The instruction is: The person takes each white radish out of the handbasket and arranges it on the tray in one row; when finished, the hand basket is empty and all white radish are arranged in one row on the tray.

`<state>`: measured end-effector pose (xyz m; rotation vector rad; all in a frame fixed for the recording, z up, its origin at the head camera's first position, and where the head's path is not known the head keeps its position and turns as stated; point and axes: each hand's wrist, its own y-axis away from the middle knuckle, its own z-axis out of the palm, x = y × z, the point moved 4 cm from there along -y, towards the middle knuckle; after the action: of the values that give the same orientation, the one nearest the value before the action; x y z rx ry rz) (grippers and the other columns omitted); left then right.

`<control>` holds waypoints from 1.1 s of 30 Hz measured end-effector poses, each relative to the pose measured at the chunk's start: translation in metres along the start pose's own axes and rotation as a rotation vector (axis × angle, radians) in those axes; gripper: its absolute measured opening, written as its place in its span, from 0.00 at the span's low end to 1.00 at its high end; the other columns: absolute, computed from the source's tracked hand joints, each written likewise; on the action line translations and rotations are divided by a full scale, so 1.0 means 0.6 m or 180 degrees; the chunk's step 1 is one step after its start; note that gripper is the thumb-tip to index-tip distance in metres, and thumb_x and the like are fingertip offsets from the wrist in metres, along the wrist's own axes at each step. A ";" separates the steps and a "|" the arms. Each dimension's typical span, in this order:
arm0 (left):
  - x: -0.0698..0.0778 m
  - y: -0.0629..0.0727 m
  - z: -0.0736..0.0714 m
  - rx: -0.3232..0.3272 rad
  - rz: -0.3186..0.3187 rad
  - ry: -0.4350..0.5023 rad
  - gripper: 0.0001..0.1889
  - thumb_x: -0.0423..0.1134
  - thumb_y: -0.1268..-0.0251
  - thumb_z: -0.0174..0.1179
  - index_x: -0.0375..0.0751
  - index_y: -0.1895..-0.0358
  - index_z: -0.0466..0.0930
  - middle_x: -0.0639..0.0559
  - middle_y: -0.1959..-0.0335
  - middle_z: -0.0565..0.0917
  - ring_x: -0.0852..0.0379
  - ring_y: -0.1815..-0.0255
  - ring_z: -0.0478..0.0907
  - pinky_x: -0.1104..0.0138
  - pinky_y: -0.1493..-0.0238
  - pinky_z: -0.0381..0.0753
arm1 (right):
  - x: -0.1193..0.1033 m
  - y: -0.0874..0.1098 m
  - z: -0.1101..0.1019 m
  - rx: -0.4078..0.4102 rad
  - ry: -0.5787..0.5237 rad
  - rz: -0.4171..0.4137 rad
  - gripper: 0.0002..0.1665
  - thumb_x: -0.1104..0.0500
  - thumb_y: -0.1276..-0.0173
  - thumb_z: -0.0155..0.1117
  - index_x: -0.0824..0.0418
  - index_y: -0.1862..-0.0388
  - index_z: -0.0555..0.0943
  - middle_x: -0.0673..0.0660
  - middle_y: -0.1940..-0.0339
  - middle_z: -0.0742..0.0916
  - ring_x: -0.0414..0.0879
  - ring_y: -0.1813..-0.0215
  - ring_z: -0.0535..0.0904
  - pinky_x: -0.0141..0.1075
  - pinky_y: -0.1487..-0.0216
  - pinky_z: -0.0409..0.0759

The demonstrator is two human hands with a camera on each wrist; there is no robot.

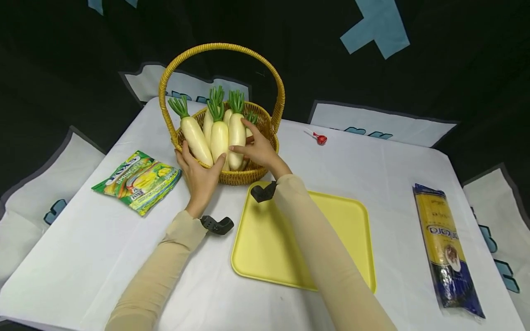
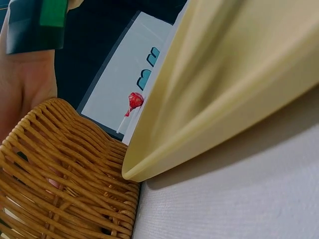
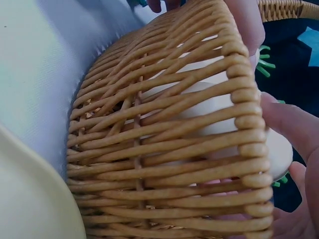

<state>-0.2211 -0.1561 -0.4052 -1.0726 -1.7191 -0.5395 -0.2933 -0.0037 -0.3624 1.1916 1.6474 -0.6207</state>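
A round wicker basket (image 1: 247, 177) with a tall arched handle holds several white radishes with green stubby tops. My right hand (image 1: 262, 149) reaches over its right rim and grips one white radish (image 1: 237, 138), thumb on its left side and fingers round the upper right. My left hand (image 1: 200, 177) holds the basket's front left, fingers along the outer left side and thumb up at the rim beside another radish (image 1: 219, 138). In the right wrist view, the basket's woven wall (image 3: 164, 134) hides much of the radishes, and the right hand (image 3: 299, 144) shows beyond the rim.
A yellow tray (image 1: 269, 248) lies right in front of the basket, under my right forearm. Left of the basket is a green candy packet (image 1: 141, 181). A red lollipop (image 1: 320, 139) lies at the back, and a long yellow-and-blue pasta packet (image 1: 445, 248) at the far right.
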 end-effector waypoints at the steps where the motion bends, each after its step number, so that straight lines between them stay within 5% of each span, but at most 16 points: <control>1: 0.001 0.000 -0.001 -0.0001 0.0009 0.0002 0.54 0.61 0.56 0.63 0.54 0.28 0.37 0.38 0.28 0.33 0.38 0.28 0.39 0.46 0.32 0.45 | 0.000 0.000 0.000 0.0004 -0.0012 -0.0011 0.49 0.51 0.43 0.65 0.38 0.29 0.47 0.62 0.51 0.79 0.60 0.60 0.79 0.49 0.55 0.78; 21: 0.004 -0.002 -0.003 -0.0012 -0.0001 -0.0031 0.54 0.61 0.56 0.63 0.54 0.28 0.37 0.39 0.27 0.33 0.37 0.28 0.41 0.44 0.33 0.45 | -0.006 0.003 -0.005 0.0105 -0.0325 -0.0084 0.47 0.58 0.42 0.64 0.42 0.29 0.50 0.64 0.53 0.80 0.66 0.62 0.78 0.51 0.56 0.78; 30: 0.003 0.001 -0.004 0.0006 -0.0027 -0.0110 0.54 0.60 0.56 0.63 0.52 0.28 0.38 0.37 0.27 0.35 0.37 0.29 0.42 0.45 0.32 0.45 | -0.001 0.009 -0.008 0.0070 -0.0719 0.0086 0.47 0.56 0.43 0.65 0.39 0.29 0.50 0.62 0.51 0.78 0.45 0.67 0.77 0.49 0.51 0.76; 33: 0.002 0.001 -0.004 0.0023 -0.0025 -0.0144 0.54 0.60 0.56 0.63 0.52 0.28 0.38 0.37 0.27 0.36 0.37 0.29 0.44 0.46 0.32 0.46 | -0.012 0.020 -0.013 0.0066 -0.0902 0.0110 0.48 0.58 0.42 0.64 0.42 0.29 0.50 0.65 0.50 0.77 0.44 0.67 0.77 0.51 0.49 0.75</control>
<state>-0.2192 -0.1571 -0.4030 -1.0807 -1.7640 -0.5170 -0.2851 0.0042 -0.3511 1.0896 1.3822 -0.7499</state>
